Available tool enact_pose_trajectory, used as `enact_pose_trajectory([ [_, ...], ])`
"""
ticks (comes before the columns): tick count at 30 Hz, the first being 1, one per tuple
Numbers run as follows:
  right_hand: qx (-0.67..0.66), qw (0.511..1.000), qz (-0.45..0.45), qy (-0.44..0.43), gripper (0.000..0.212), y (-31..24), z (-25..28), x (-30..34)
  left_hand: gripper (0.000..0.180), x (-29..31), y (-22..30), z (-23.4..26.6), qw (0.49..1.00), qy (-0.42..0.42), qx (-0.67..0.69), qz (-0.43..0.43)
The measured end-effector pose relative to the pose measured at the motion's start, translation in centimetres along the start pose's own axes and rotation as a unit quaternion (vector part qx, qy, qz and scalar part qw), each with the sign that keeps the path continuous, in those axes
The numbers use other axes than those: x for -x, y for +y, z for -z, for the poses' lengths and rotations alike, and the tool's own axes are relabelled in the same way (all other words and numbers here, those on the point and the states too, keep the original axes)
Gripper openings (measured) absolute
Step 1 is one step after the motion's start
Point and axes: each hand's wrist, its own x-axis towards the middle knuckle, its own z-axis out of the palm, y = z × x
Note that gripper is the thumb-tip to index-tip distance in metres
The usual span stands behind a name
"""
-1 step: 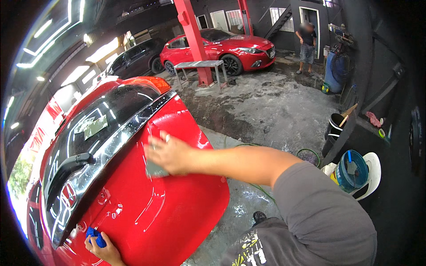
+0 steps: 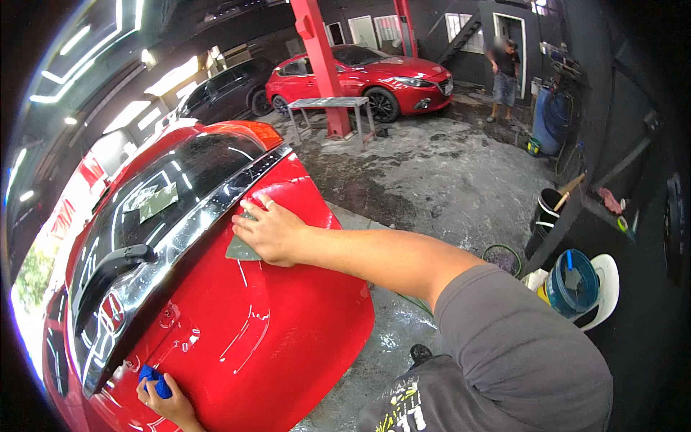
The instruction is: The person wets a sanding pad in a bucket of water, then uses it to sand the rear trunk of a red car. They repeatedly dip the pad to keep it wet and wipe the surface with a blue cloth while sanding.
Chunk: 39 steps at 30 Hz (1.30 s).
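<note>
Head: right arm [image 2: 374, 261] outstretched leftward

The right hand [image 2: 268, 234] hides much of a grey sheet [image 2: 240, 250] beneath it; the left hand's [image 2: 167, 403] fingers cover part of a blue cloth [image 2: 153, 376], the forearm [image 2: 191, 425] behind cropped by the lower edge; far beyond the right hand, a bystander's [image 2: 505, 72] head is blurred, while a red car [image 2: 414, 90] partly hides a dark one.

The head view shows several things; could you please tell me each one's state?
Right hand, flat on grey sheet
Grey sheet, against red panel
Left hand, closed on blue cloth
Blue cloth, bunched
Red panel, glossy
Bucket, uncovered
Ceiling lights, lit
Car bonnet, shut
</note>
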Motion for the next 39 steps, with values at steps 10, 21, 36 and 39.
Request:
enact_pose_trajectory([
  [10,-0.005,1.000,0.024,-0.007,0.073,-1.9,0.4,-0.1,0.031,-0.6,1.3,1.1,1.000,0.006,-0.014,0.024],
  [21,0.015,1.000,0.005,0.004,0.062,-2.0,0.5,-1.3,0.031,-0.8,3.0,1.9,0.998,0.014,-0.017,0.059],
  [36,-0.019,0.996,0.060,-0.062,0.077,3.4,1.7,-1.6,0.032,-0.8,2.1,2.1,0.998,0.021,-0.008,0.058],
  [39,-0.057,0.988,0.133,-0.052,0.083,5.8,0.9,-1.8,0.031,-1.1,2.9,1.8,0.998,0.018,-0.021,0.063],
])
